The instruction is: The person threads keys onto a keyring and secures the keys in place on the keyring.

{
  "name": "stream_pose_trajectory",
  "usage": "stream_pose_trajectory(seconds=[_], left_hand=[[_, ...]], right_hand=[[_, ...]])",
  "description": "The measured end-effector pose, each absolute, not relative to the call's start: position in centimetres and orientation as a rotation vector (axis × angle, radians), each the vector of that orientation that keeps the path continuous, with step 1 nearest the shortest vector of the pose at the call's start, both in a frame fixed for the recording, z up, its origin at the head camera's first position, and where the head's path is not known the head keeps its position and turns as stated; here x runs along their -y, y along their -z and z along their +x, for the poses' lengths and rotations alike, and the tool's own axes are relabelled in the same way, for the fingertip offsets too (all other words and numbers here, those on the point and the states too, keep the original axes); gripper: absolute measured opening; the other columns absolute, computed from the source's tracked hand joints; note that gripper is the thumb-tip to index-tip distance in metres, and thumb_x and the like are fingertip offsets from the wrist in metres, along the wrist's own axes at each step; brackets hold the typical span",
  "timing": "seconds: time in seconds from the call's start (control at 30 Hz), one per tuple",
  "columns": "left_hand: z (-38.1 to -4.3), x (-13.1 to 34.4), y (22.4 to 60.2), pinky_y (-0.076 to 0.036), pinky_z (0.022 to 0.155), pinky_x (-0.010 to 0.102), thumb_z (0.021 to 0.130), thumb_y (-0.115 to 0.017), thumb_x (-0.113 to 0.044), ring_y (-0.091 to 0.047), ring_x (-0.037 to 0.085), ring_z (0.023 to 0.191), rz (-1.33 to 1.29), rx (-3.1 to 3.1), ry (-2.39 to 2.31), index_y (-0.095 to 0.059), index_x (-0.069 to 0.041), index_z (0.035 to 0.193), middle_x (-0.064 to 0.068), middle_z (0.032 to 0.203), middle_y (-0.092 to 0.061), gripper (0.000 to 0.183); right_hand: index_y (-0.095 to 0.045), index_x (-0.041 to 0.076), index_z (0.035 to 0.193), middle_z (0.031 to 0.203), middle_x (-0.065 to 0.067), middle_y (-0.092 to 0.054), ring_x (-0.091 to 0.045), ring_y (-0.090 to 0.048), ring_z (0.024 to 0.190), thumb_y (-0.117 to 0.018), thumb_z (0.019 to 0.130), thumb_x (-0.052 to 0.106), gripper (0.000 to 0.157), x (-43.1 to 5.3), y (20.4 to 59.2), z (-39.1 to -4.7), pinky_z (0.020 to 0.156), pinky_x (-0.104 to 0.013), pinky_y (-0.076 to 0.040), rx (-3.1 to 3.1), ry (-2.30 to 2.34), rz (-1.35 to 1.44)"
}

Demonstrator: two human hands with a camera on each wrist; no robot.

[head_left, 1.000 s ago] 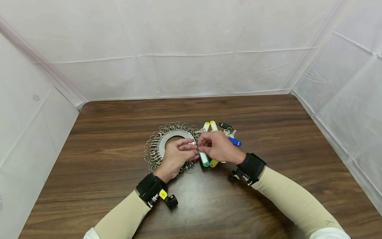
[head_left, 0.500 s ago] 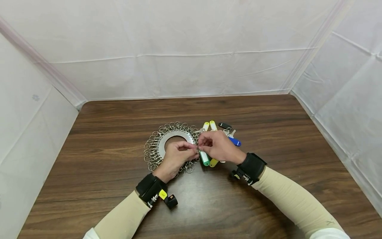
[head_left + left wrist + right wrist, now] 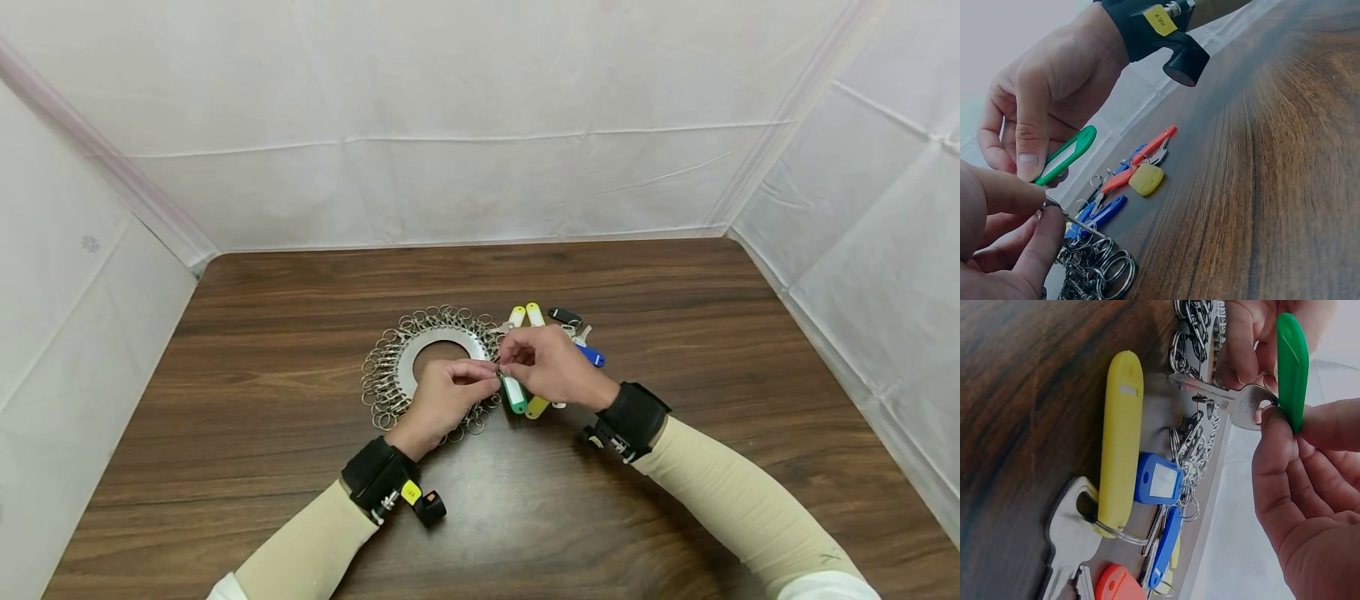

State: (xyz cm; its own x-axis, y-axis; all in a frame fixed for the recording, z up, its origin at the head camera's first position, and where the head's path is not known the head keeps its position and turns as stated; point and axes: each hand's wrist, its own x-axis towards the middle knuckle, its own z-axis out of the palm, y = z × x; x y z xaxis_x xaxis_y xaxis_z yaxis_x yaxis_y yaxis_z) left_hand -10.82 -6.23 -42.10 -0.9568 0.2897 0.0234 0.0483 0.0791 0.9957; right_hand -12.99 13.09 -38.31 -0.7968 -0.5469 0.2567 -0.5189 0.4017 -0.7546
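Note:
My right hand (image 3: 555, 367) pinches a green key tag (image 3: 1292, 369) with a white label between thumb and fingers. From the tag's end hangs a silver key (image 3: 1249, 407) on a small metal ring (image 3: 1266, 376), most of which is hidden. In the left wrist view, thumb and forefinger of my left hand (image 3: 1004, 231) pinch at that ring, beside the key's head. Both hands meet over the right rim of a flat grey ring plate (image 3: 406, 367), whose edge is fringed with several chained split rings (image 3: 1116, 272).
Right of the plate lie tagged keys: yellow tags (image 3: 1121, 437), a blue tag (image 3: 591, 356), a black tag (image 3: 565, 316) and a red tag (image 3: 1141, 159). The brown wooden table (image 3: 300, 300) is enclosed by white sheeting (image 3: 480, 183).
The left hand's fingers have drawn together at the metal ring, where they were more spread a second ago. The right hand and green tag have barely shifted.

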Motion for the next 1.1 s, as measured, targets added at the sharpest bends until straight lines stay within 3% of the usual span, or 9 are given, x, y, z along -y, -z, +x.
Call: stream_pose_trajectory(seconds=[0.2, 0.3, 0.43, 0.63, 0.8, 1.1], left_hand=[[-10.0, 6.0, 39.6, -0.045, 0.095, 0.039, 0.084, -0.069, 0.003, -0.057, 0.027, 0.106, 0.366, -2.219, -1.948, -0.070, 0.012, 0.088, 0.020, 0.109, -0.065, 0.010], [-9.6, 6.0, 38.5, -0.048, 0.089, 0.033, 0.083, -0.069, 0.004, -0.057, 0.027, 0.103, 0.381, -2.256, -1.939, -0.070, 0.012, 0.087, 0.022, 0.108, -0.063, 0.008], [-9.5, 6.0, 38.5, -0.047, 0.078, 0.023, 0.081, -0.071, 0.004, -0.055, 0.025, 0.097, 0.390, -2.315, -1.922, -0.071, 0.009, 0.087, 0.023, 0.102, -0.059, 0.008], [-9.5, 6.0, 38.6, -0.043, 0.074, 0.028, 0.081, -0.071, 0.004, -0.054, 0.023, 0.085, 0.417, -2.361, -1.909, -0.072, 0.007, 0.086, 0.020, 0.089, -0.061, 0.006], [-10.0, 6.1, 40.0, -0.045, 0.073, 0.025, 0.083, -0.071, 0.001, -0.056, 0.023, 0.083, 0.441, -2.350, -1.917, -0.072, 0.006, 0.087, 0.019, 0.087, -0.065, 0.007], [-10.9, 6.2, 42.1, -0.048, 0.067, 0.023, 0.082, -0.075, -0.009, -0.058, 0.016, 0.078, 0.467, -2.405, -1.879, -0.076, -0.007, 0.085, 0.005, 0.083, -0.067, 0.004]], right_hand=[[-0.065, 0.011, 0.082, 0.075, 0.003, -0.065, -0.006, -0.060, 0.067, -0.070, 0.081, -0.005, 0.016, -13.3, 38.5, -13.2, 0.059, -0.028, -0.054, -2.632, 1.347, -1.036], [-0.064, 0.011, 0.082, 0.076, 0.003, -0.064, -0.005, -0.060, 0.068, -0.070, 0.081, -0.005, 0.017, -13.4, 38.5, -13.2, 0.060, -0.027, -0.054, -2.641, 1.333, -1.078], [-0.063, 0.012, 0.081, 0.077, 0.003, -0.064, -0.004, -0.060, 0.069, -0.068, 0.082, -0.005, 0.018, -13.4, 38.6, -13.2, 0.060, -0.027, -0.053, -2.645, 1.326, -1.125], [-0.062, 0.013, 0.079, 0.076, 0.005, -0.063, -0.004, -0.059, 0.068, -0.068, 0.082, -0.005, 0.019, -13.5, 38.7, -13.2, 0.060, -0.027, -0.053, -2.663, 1.321, -1.155], [-0.062, 0.014, 0.079, 0.075, 0.006, -0.062, -0.003, -0.058, 0.066, -0.068, 0.082, -0.005, 0.020, -13.6, 38.8, -13.1, 0.058, -0.027, -0.052, -2.669, 1.316, -1.193], [-0.063, 0.012, 0.078, 0.076, 0.004, -0.063, -0.005, -0.058, 0.066, -0.067, 0.082, -0.005, 0.018, -13.6, 38.8, -13.1, 0.058, -0.027, -0.051, -2.642, 1.356, -1.213]])
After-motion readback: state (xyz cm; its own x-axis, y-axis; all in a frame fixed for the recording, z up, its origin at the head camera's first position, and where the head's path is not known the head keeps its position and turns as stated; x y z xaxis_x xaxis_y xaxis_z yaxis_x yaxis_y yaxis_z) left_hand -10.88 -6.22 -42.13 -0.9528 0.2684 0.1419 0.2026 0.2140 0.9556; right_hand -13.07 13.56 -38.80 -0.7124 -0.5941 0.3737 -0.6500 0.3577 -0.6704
